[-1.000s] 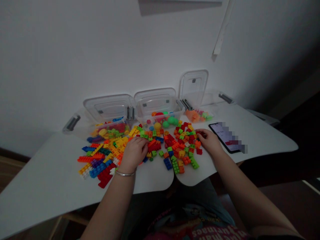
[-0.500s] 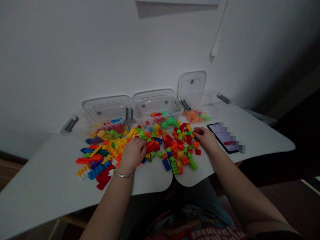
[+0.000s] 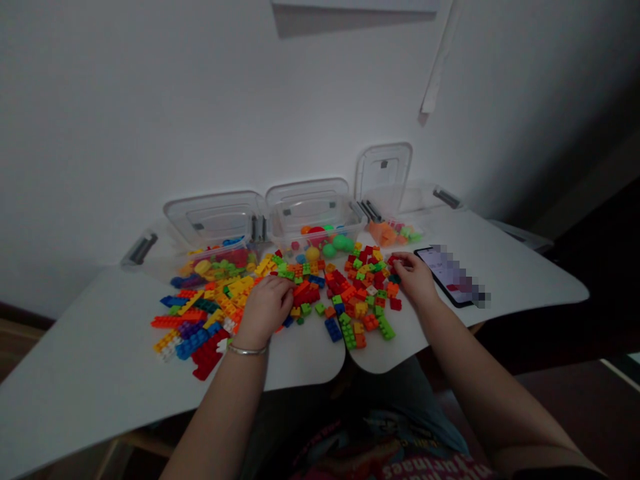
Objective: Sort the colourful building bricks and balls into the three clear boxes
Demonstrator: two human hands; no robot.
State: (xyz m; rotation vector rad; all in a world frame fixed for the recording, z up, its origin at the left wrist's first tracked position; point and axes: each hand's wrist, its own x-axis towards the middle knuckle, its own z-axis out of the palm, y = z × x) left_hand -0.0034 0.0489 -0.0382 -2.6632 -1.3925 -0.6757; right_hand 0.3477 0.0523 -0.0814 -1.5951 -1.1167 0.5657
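Note:
Colourful toy bricks [image 3: 357,293] lie in a loose heap across the white table. My left hand [image 3: 267,307], with a bracelet at the wrist, rests over the heap's middle, fingers curled down beside red bricks [image 3: 306,293]; its fingertips are partly hidden, and I cannot make out what they hold. At the heap's right edge, my right hand [image 3: 416,277] has thumb and forefinger bent around a small red brick [image 3: 393,260]. Longer bricks, such as a blue one [image 3: 199,340] and a dark red one [image 3: 207,357], lie left of my left hand.
Clear bins stand along the wall: a left one [image 3: 213,248] with mixed pieces, a middle one [image 3: 320,230] with balls, a right one [image 3: 395,223] with orange and green pieces. A phone [image 3: 447,277] lies right of my right hand. The white table [image 3: 100,347] extends left.
My right hand has shifted slightly right, and its fingers have changed position around the red brick. My left hand has stayed in place.

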